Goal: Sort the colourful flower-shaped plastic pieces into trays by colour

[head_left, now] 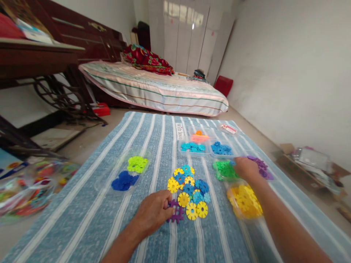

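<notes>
My left hand rests on the striped blue cloth, fingers curled on a purple snowflake piece joined to a flat cluster of yellow and blue snowflake pieces. My right hand reaches forward over clear trays, fingers closed between the green pieces and the purple pieces; what it holds is hidden. A tray of yellow pieces lies beside my right forearm.
Clear trays hold lime pieces, dark blue pieces, teal pieces, blue pieces and orange pieces. A bag of mixed pieces sits left. A bed, a dark table and a cardboard box surround the cloth.
</notes>
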`<state>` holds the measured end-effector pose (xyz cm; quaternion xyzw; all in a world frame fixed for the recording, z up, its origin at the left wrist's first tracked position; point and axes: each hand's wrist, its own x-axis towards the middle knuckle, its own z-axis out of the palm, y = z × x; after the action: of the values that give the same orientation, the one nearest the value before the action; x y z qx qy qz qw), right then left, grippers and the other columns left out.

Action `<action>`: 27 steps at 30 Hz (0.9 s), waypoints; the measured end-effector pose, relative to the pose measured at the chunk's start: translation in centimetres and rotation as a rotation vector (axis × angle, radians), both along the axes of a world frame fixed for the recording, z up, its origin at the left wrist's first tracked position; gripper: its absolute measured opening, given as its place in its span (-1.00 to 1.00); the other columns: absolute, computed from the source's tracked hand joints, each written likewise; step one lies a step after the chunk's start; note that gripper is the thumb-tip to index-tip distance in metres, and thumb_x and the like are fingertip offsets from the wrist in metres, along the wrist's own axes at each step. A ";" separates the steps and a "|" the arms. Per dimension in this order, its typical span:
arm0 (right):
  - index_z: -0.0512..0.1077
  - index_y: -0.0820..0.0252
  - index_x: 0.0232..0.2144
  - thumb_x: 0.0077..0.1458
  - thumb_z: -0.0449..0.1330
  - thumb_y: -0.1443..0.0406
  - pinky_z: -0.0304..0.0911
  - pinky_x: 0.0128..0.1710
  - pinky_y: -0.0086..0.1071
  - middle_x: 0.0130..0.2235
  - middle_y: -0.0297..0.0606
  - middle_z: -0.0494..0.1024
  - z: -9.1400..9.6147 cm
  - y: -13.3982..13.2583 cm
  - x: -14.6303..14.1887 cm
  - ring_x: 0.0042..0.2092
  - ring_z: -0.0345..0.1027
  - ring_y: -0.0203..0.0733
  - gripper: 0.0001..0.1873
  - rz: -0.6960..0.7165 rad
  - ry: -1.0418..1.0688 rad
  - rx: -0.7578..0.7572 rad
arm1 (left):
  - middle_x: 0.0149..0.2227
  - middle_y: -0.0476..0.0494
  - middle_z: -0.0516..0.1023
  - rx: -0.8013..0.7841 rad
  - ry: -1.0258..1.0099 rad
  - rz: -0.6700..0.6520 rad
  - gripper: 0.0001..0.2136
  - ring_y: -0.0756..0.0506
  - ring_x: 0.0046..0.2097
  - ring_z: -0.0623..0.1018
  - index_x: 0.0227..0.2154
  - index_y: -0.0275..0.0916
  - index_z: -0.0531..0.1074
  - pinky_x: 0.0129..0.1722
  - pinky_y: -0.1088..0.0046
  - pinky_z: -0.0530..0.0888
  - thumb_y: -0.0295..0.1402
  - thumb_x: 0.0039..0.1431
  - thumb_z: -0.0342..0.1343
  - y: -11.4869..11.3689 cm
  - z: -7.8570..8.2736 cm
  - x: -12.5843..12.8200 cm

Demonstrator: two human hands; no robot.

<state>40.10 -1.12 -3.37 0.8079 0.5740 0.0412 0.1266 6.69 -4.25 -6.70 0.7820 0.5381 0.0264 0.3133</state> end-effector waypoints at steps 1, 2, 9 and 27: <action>0.47 0.25 -0.22 0.05 0.02 0.40 0.32 -0.28 -0.29 -0.23 0.00 0.55 -0.2 0.4 0.3 -0.19 0.47 -0.04 -0.72 0.012 -0.003 -0.039 | -0.51 0.08 0.36 0.002 -0.003 0.000 -0.94 0.01 -0.42 0.35 -0.52 -0.22 0.28 -0.48 0.52 0.10 -0.38 -0.12 0.05 0.0 0.0 0.0; 0.48 0.26 -0.23 0.04 0.03 0.41 0.33 -0.27 -0.30 -0.22 0.00 0.55 -0.4 0.7 0.4 -0.18 0.47 -0.04 -0.72 0.028 -0.007 -0.072 | -0.51 0.08 0.36 0.004 -0.003 0.001 -0.94 0.01 -0.42 0.35 -0.52 -0.22 0.28 -0.47 0.51 0.10 -0.39 -0.13 0.04 0.0 -0.1 -0.1; 0.47 0.31 -0.21 0.10 -0.03 0.43 0.32 -0.27 -0.28 -0.27 0.06 0.55 -0.6 0.6 0.4 -0.17 0.46 -0.02 -0.69 0.133 -0.049 -0.134 | -0.54 0.08 0.34 0.009 -0.003 -0.006 -0.95 0.01 -0.42 0.35 -0.54 -0.22 0.26 -0.47 0.52 0.11 -0.40 -0.13 0.03 0.0 0.0 0.0; 0.38 0.16 -0.05 0.21 -0.07 0.14 0.23 -0.32 -0.37 -0.30 -0.11 0.56 3.2 -0.3 -3.3 -0.26 0.45 -0.11 -0.61 0.183 -0.039 0.237 | -0.52 0.07 0.36 -0.005 -0.033 -0.002 -0.94 0.01 -0.44 0.35 -0.50 -0.23 0.32 -0.49 0.51 0.12 -0.39 -0.11 0.07 -0.1 -0.1 -0.1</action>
<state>36.85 -1.39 -0.14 0.7604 0.6339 0.1360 0.0371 6.62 -4.34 -6.84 0.7812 0.5322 0.0376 0.3242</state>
